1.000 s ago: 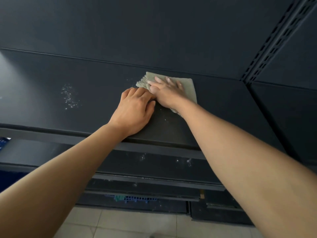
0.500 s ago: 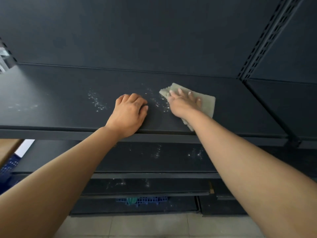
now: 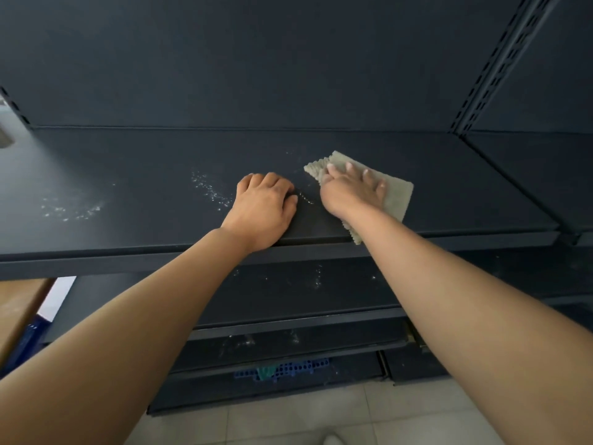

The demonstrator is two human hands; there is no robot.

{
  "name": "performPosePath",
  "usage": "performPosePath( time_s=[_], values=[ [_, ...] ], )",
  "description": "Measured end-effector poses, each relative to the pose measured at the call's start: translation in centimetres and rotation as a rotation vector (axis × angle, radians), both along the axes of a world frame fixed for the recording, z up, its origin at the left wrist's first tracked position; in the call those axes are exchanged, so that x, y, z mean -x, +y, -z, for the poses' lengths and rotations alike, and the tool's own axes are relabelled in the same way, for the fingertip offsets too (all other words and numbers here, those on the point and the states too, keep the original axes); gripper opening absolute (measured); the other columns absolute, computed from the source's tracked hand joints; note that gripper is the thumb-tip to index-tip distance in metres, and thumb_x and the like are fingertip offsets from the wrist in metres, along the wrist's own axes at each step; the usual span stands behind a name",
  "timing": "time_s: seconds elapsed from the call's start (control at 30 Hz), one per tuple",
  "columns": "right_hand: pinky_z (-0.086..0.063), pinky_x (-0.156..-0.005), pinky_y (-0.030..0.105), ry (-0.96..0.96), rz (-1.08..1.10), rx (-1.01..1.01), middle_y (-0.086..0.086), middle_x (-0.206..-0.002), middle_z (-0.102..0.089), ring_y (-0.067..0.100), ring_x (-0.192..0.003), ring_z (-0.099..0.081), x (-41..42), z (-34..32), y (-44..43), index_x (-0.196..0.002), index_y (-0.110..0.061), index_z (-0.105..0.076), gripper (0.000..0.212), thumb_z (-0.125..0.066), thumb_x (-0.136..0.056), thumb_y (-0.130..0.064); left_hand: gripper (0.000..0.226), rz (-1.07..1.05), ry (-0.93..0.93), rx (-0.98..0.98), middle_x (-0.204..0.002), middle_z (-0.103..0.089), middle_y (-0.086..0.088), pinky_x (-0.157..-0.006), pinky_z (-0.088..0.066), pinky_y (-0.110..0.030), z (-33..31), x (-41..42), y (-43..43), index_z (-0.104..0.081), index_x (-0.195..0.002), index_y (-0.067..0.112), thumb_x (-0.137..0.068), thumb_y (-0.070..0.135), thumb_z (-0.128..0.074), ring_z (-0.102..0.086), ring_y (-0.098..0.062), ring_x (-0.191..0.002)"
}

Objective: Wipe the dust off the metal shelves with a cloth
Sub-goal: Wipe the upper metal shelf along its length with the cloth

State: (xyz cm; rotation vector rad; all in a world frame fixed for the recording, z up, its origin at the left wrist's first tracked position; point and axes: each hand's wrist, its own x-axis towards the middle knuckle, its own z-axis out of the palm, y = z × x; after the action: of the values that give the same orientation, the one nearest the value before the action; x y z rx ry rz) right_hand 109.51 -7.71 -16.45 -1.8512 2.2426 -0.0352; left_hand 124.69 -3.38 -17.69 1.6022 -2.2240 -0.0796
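Shelf in hand: top shelf point(image 3: 128, 175), dark metal, front lip running across the view.
Cloth: pale, ribbed cloth point(image 3: 396, 195) lies flat on the top shelf, right of the middle; its near corner hangs over the front lip.
Right hand: right hand point(image 3: 353, 191) lies palm-down on the cloth, fingers spread and straight. It presses the cloth to the metal and does not grasp it.
Left hand: left hand point(image 3: 264, 208) rests on the bare shelf just left of the cloth, apart from it. Fingers are curled under and clenched on nothing, the heel at the front lip; likely a brace.
Dust, top shelf: a thin streak point(image 3: 305, 199) between the two hands. A speckled patch point(image 3: 210, 192) just left of the left hand. A wider smear point(image 3: 69, 210) well off toward the left end.
Clean part: the shelf right of the cloth shows no specks that I can make out.
Dust, below: white specks on the second shelf point(image 3: 317, 279) and on the third shelf point(image 3: 244, 342).
Progress, my judgement: early. The right part of the top shelf looks done; the middle and left are unwiped, and the lower shelves look untouched.
Left to do: carry the cloth leftward through the streak and both patches, then work down the tiers.
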Motion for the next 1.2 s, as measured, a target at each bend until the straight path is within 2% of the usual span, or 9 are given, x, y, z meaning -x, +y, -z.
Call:
performPosePath(
  time_s=[0.23,0.4,0.7,0.9,1.03,1.2],
  values=[
    [0.008,-0.115,0.053,0.045,-0.025,-0.017,-0.006,-0.161,0.002,0.027,-0.147,0.006,-0.8,0.0,-4.6,-0.151,-0.037,-0.008,0.054,-0.017,-0.099,-0.027,0.035,-0.020,0.028,0.018,-0.120,-0.056,-0.004,-0.111,-0.017,-0.037,0.1,-0.4,-1.0,-0.056,-0.118,0.013,-0.097,0.031,-0.034,-0.043,-0.026,-0.115],
    [0.008,-0.114,0.052,0.017,-0.128,-0.016,-0.008,-0.161,0.001,0.026,-0.147,0.007,-2.5,-0.2,-8.0,-0.150,-0.039,-0.012,0.053,-0.018,-0.099,-0.028,0.055,0.001,0.008,0.076,-0.112,-0.060,-0.004,-0.108,-0.021,-0.037,0.1,-0.3,-0.7,-0.060,-0.111,0.012,-0.088,0.041,-0.020,-0.048,-0.026,-0.111],
    [0.007,-0.116,0.049,-0.084,-0.436,-0.020,-0.014,-0.160,-0.006,0.021,-0.148,0.003,-5.3,-0.1,-9.0,-0.147,-0.045,-0.022,0.047,-0.016,-0.100,-0.038,0.046,-0.113,0.045,0.102,-0.114,-0.058,-0.002,-0.105,-0.022,-0.034,0.0,-0.4,-0.6,-0.060,-0.110,0.013,-0.090,0.038,-0.028,-0.044,-0.025,-0.114],
    [0.008,-0.116,0.049,-0.080,-0.416,0.000,-0.014,-0.160,-0.005,0.021,-0.148,0.004,-3.0,0.0,-5.9,-0.147,-0.045,-0.020,0.048,-0.013,-0.100,-0.040,0.042,-0.155,0.044,0.079,-0.114,-0.058,-0.004,-0.106,-0.023,-0.038,-0.1,-0.4,-0.6,-0.060,-0.110,0.012,-0.089,0.035,-0.032,-0.044,-0.028,-0.114],
    [0.008,-0.117,0.048,-0.042,-0.320,-0.001,-0.012,-0.160,-0.001,0.021,-0.148,0.006,-0.2,-0.1,-3.2,-0.149,-0.044,-0.017,0.048,-0.013,-0.101,-0.040,0.035,-0.115,0.030,0.075,-0.115,-0.058,-0.004,-0.106,-0.023,-0.037,-0.2,-0.6,-0.3,-0.059,-0.110,0.012,-0.094,0.031,-0.035,-0.045,-0.028,-0.114],
    [0.008,-0.116,0.052,-0.003,-0.198,-0.043,-0.011,-0.160,0.005,0.025,-0.147,0.010,-2.6,-0.5,-0.5,-0.150,-0.042,-0.010,0.050,-0.015,-0.101,-0.033,0.031,-0.073,0.025,0.108,-0.116,-0.058,-0.005,-0.107,-0.021,-0.035,-0.4,-2.9,1.6,-0.059,-0.112,0.011,-0.096,0.027,-0.038,-0.046,-0.027,-0.112]
  ],
)
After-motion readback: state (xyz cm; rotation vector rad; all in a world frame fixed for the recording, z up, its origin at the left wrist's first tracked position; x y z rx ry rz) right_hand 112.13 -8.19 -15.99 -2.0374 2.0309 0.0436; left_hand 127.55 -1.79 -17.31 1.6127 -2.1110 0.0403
